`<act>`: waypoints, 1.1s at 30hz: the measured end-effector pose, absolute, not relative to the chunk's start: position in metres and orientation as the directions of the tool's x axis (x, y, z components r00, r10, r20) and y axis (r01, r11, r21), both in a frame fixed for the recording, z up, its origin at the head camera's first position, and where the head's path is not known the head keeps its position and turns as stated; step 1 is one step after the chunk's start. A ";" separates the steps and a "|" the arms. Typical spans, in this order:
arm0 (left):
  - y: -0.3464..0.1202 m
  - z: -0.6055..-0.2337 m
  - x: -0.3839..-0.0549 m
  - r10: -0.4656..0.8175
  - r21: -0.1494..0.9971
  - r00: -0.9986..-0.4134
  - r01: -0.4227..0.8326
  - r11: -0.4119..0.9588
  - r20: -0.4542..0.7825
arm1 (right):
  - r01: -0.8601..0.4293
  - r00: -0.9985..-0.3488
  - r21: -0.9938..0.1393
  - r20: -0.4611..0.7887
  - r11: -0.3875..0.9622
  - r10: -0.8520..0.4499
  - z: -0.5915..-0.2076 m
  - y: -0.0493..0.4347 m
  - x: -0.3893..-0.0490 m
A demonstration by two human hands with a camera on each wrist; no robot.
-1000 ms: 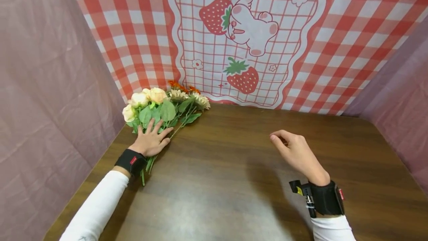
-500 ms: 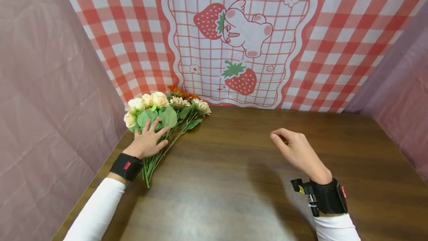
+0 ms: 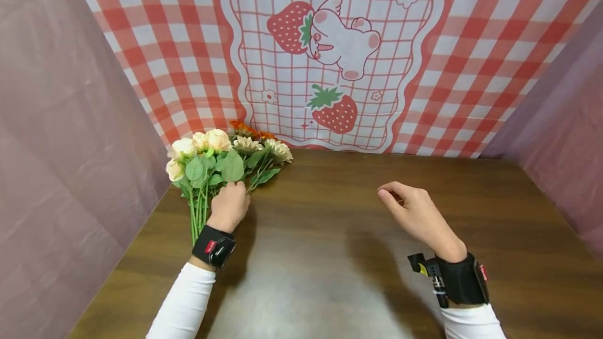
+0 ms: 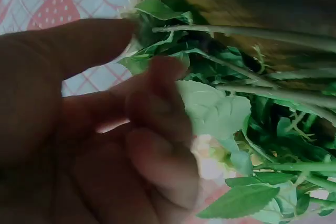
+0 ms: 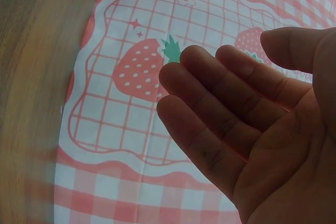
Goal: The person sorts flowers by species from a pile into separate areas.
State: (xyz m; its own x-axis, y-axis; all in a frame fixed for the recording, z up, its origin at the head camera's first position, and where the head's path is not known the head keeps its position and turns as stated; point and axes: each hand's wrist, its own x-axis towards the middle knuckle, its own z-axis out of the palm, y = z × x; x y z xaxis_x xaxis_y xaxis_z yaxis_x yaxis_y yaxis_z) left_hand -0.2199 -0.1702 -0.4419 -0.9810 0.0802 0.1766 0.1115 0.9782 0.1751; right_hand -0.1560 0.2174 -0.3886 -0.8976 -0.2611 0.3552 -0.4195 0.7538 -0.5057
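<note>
My left hand [image 3: 231, 206] is at the right side of a spread of flowers, its fingers curled near the stems. In the left wrist view the thumb and forefinger stand apart beside a brownish stem [image 4: 252, 32] and leaves; I cannot tell whether they grip it. Cream roses [image 3: 200, 144] with green stems lie at the left, beside pale daisy-like flowers [image 3: 278, 150] and orange blooms [image 3: 245, 128]. My right hand [image 3: 416, 216] hovers over the right of the table, fingers loosely bent. In the right wrist view its palm and fingers [image 5: 210, 145] hold nothing.
The brown wooden table [image 3: 320, 255] runs back to a red-and-white checked cloth [image 3: 188, 56] with strawberry prints. Pinkish curtains [image 3: 56, 145] flank both sides. Black bands [image 3: 214, 246] are strapped around the wrists.
My left hand has lifted off the rose stems, shifted right, and curled its earlier spread fingers. The right hand stays in nearly the same place and pose.
</note>
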 end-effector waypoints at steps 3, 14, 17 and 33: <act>-0.165 -0.441 -0.225 0.001 0.184 -0.999 0.010 0.983 0.048 | -0.418 -0.899 -0.512 0.351 0.750 -0.261 -0.390 0.215 -0.157; -0.175 -0.452 -0.233 -0.001 0.177 -1.000 -0.002 0.984 -0.003 | -0.429 -0.897 -0.510 0.337 0.746 -0.286 -0.395 0.210 -0.159; -0.176 -0.455 -0.234 0.011 0.187 -1.000 0.014 0.982 0.013 | -0.423 -0.902 -0.516 0.320 0.745 -0.291 -0.397 0.209 -0.160; -0.172 -0.438 -0.222 0.103 0.266 -0.961 0.173 0.948 0.258 | -0.434 -0.898 -0.509 0.314 0.743 -0.309 -0.402 0.204 -0.161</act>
